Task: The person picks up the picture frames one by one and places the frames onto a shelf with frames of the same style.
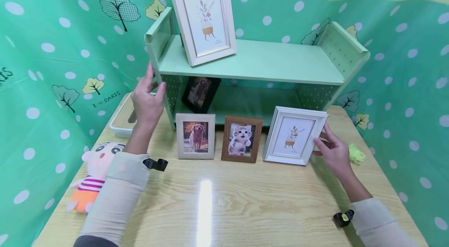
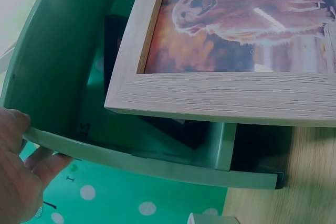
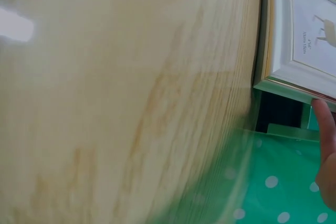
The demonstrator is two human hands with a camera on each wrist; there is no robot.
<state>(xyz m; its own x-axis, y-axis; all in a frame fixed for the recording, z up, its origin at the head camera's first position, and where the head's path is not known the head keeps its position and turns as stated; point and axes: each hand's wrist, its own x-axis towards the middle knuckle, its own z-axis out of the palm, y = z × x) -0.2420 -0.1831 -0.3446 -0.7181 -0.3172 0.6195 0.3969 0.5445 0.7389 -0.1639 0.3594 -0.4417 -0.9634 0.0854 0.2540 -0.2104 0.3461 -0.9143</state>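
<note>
At the left, my left hand point(image 1: 148, 97) grips the side panel of a green two-tier shelf point(image 1: 280, 60), with the thumb and fingers on either side of its front edge. In the left wrist view, that panel edge runs past the fingers point(image 2: 50, 166). My right hand point(image 1: 333, 151) holds a white picture frame point(image 1: 305, 138) by its right edge, with the thumb in front. This frame shows a potted-plant print and stands before the shelf's right half. A brown frame point(image 1: 242, 159) with a kitten picture and a pale frame point(image 1: 196, 155) with a dog picture stand to its left.
A larger cream frame point(image 1: 229, 25) stands on the upper tier. A black frame point(image 1: 208, 101) leans in the lower tier. On the wooden table point(image 1: 259, 200) are a plush doll point(image 1: 92, 180), a white-edged box point(image 1: 121, 132) and a yellow-green fluffy item point(image 1: 356, 154). Polka-dot cloth point(image 1: 45, 83) hangs around.
</note>
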